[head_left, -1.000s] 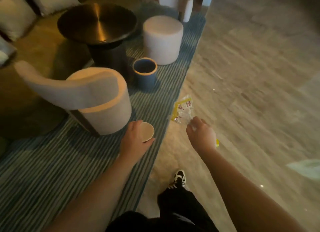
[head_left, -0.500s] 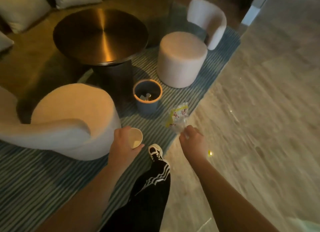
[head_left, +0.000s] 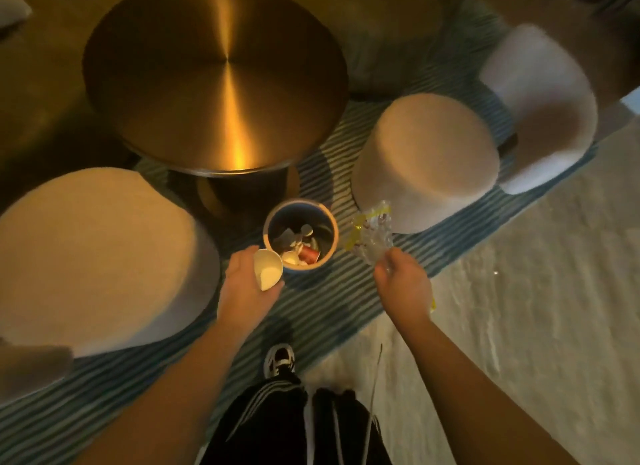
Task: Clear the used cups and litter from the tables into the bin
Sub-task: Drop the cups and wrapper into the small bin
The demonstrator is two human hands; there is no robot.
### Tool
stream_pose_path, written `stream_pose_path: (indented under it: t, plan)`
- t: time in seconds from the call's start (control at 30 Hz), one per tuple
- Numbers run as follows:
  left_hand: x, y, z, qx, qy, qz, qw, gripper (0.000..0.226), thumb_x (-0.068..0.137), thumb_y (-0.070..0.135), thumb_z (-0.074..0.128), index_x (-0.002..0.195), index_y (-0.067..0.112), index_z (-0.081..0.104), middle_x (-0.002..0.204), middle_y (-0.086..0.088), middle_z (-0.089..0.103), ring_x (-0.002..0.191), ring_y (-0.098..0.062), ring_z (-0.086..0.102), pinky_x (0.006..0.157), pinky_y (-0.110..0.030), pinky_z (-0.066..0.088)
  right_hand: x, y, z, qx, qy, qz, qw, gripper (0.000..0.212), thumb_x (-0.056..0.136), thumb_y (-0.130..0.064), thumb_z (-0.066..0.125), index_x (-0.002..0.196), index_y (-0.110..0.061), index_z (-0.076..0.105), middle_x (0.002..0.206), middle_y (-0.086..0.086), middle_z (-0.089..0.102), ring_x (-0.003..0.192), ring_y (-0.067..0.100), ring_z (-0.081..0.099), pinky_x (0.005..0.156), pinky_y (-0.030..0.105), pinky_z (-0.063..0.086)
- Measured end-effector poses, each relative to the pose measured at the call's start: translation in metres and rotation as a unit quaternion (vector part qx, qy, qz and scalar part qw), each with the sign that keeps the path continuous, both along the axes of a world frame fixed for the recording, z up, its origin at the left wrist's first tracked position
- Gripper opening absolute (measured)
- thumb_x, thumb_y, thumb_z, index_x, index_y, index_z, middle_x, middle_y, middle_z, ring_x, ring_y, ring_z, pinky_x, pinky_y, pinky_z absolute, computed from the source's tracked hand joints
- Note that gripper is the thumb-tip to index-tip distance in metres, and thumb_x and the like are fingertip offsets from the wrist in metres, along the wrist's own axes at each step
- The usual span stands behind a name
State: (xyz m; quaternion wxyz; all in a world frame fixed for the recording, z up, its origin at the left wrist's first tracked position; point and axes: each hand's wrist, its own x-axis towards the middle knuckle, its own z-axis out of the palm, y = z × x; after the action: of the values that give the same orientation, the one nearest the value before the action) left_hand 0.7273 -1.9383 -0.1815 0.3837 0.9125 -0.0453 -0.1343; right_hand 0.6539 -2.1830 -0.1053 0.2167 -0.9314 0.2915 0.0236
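L hand (head_left: 247, 284) – cup (head_left: 267, 268) (by bin (head_left: 328, 222))

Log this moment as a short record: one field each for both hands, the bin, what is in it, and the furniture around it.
left hand: left hand grips a paper cup at the near rim of the bin
right hand: right hand pinches a clear wrapper with yellow print, right of the bin
bin: round bin, open top, on the striped rug
contents: crumpled litter and a red item
furniture: round metal table behind; stool to the right
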Motion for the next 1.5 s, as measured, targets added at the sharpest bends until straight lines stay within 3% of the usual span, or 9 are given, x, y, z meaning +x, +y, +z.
stream_pose_path:
  t: [0.3, 0.43, 0.63, 0.8, 0.97, 1.1, 1.23, 1.37, 1.5]
  plan:
    - [0.088, -0.123, -0.119, 0.008, 0.049, 0.093, 0.994, 0.074, 0.074, 0.038, 0.074, 0.136, 0.029, 0.034, 0.132, 0.002, 0.04, 0.114, -0.016, 0.046, 0.09, -0.035, 0.048, 0.104, -0.103, -0.121, 0.108, 0.045, 0.041, 0.992, 0.008, 0.093, -0.025, 0.054, 0.085, -0.025, 0.055, 0.08, -0.005, 0.058, 0.071, 0.012, 0.056, 0.063, 0.028, 0.045]
    - [0.113, -0.166, -0.206, 0.024, 0.071, 0.164, 0.984, 0.065, 0.075, 0.044, 0.067, 0.131, 0.037, 0.033, 0.13, 0.006, 0.042, 0.11, -0.012, 0.049, 0.082, -0.024, 0.041, 0.142, -0.124, -0.192, 0.053, 0.022, 0.128, 0.99, 0.012, 0.093, -0.03, 0.057, 0.084, -0.021, 0.056, 0.073, -0.007, 0.052, 0.063, 0.004, 0.047, 0.056, 0.014, 0.03]
    - [0.115, -0.19, -0.301, 0.097, 0.115, 0.222, 0.964, 0.072, 0.072, 0.047, 0.069, 0.131, 0.038, 0.029, 0.127, 0.004, 0.045, 0.101, -0.012, 0.054, 0.073, -0.027, 0.045, 0.181, -0.139, -0.263, 0.048, -0.003, 0.264, 0.963, 0.005, 0.088, -0.021, 0.063, 0.087, -0.016, 0.063, 0.077, -0.007, 0.061, 0.064, 0.004, 0.054, 0.057, 0.014, 0.039]
    - [0.112, -0.19, -0.314, 0.103, 0.125, 0.221, 0.962, 0.106, 0.059, 0.054, 0.08, 0.142, 0.034, 0.017, 0.142, 0.0, 0.038, 0.124, -0.021, 0.044, 0.091, -0.043, 0.047, 0.192, -0.137, -0.284, 0.066, 0.007, 0.319, 0.946, 0.009, 0.088, -0.025, 0.059, 0.09, -0.018, 0.064, 0.083, -0.008, 0.065, 0.07, 0.004, 0.058, 0.061, 0.019, 0.048]
    - [0.113, -0.187, -0.259, 0.083, 0.028, 0.209, 0.974, 0.129, 0.053, 0.049, 0.086, 0.15, 0.023, 0.005, 0.156, -0.004, 0.016, 0.144, -0.021, 0.012, 0.114, -0.048, 0.022, 0.202, -0.132, -0.281, 0.061, 0.027, 0.333, 0.941, 0.008, 0.091, -0.024, 0.057, 0.092, -0.019, 0.063, 0.083, -0.005, 0.064, 0.07, 0.007, 0.058, 0.063, 0.022, 0.049]
    - [0.11, -0.184, -0.187, 0.038, -0.223, 0.028, 0.974, 0.094, 0.074, 0.042, 0.073, 0.149, 0.018, 0.021, 0.155, -0.003, 0.023, 0.145, -0.025, 0.011, 0.116, -0.052, 0.012, 0.21, -0.127, -0.267, 0.007, 0.04, 0.38, 0.924, 0.014, 0.088, -0.026, 0.058, 0.099, -0.018, 0.063, 0.088, -0.001, 0.065, 0.076, 0.013, 0.059, 0.065, 0.024, 0.047]
    - [0.125, -0.191, -0.157, 0.143, -0.197, -0.091, 0.966, 0.07, 0.08, 0.035, 0.069, 0.141, 0.016, 0.041, 0.147, -0.002, 0.041, 0.142, -0.021, 0.024, 0.117, -0.045, 0.007, 0.217, -0.116, -0.255, -0.006, 0.025, 0.462, 0.886, 0.02, 0.09, -0.03, 0.058, 0.106, -0.019, 0.063, 0.096, -0.001, 0.067, 0.085, 0.012, 0.062, 0.073, 0.023, 0.049]
    - [0.123, -0.182, -0.156, 0.126, -0.16, -0.007, 0.979, 0.034, 0.079, 0.015, 0.073, 0.112, 0.013, 0.067, 0.105, -0.006, 0.071, 0.099, -0.022, 0.066, 0.095, -0.034, 0.045, 0.222, -0.109, -0.244, 0.042, -0.015, 0.436, 0.899, 0.032, 0.087, -0.035, 0.062, 0.114, -0.019, 0.059, 0.105, -0.003, 0.065, 0.092, 0.009, 0.061, 0.076, 0.016, 0.044]
    - [0.121, -0.178, -0.154, -0.026, 0.052, 0.278, 0.959, 0.017, 0.092, 0.029, 0.057, 0.102, 0.026, 0.07, 0.088, 0.008, 0.069, 0.078, -0.008, 0.064, 0.069, -0.028, 0.054, 0.228, -0.117, -0.233, 0.135, -0.026, 0.411, 0.901, 0.059, 0.077, -0.034, 0.075, 0.127, -0.016, 0.052, 0.123, -0.006, 0.051, 0.108, 0.003, 0.05, 0.086, 0.012, 0.043]
